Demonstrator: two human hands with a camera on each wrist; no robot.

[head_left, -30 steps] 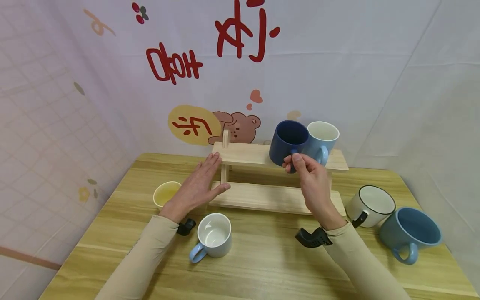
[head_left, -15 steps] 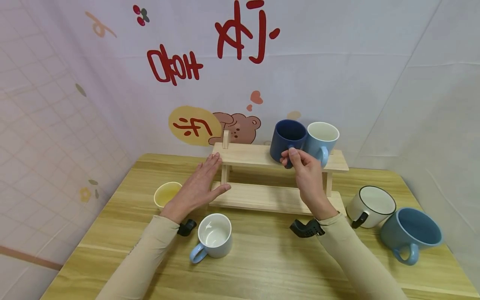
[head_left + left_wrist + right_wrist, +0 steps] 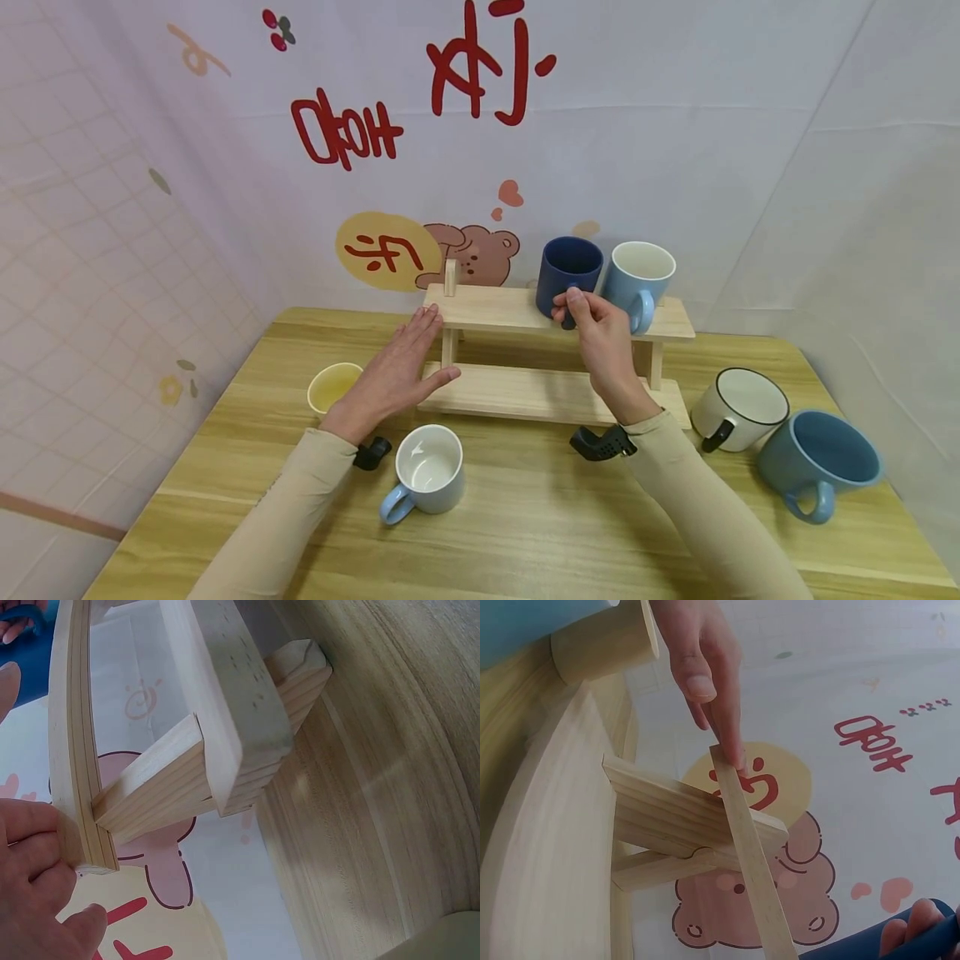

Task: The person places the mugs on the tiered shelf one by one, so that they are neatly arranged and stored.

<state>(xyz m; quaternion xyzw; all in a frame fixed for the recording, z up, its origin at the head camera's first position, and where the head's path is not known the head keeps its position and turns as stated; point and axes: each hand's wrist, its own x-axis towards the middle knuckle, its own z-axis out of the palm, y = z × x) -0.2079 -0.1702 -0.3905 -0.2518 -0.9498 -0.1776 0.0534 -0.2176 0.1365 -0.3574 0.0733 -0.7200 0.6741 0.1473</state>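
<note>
A dark blue mug point(image 3: 568, 265) stands at the upper board of a wooden two-tier rack point(image 3: 495, 308). My right hand point(image 3: 606, 350) pinches its handle between thumb and fingers. Just right of it, a light blue mug with a white inside point(image 3: 639, 279) stands on the same board, a narrow gap between them. With fingers extended, my left hand point(image 3: 393, 375) rests on the rack's left end; the left wrist view shows those fingers point(image 3: 34, 840) against the board's end. In the right wrist view, part of the dark blue mug point(image 3: 877, 930) shows at the bottom right.
A yellow cup point(image 3: 333, 387) is partly behind my left hand. In front of the rack stands a light blue mug, white inside point(image 3: 429, 475). To the right are a white mug with a dark rim point(image 3: 738, 412) and a large blue mug point(image 3: 821, 454).
My right hand has moved the dark blue mug left along the upper board, away from the light blue mug it stood against. My left hand has stayed at the rack's end.
</note>
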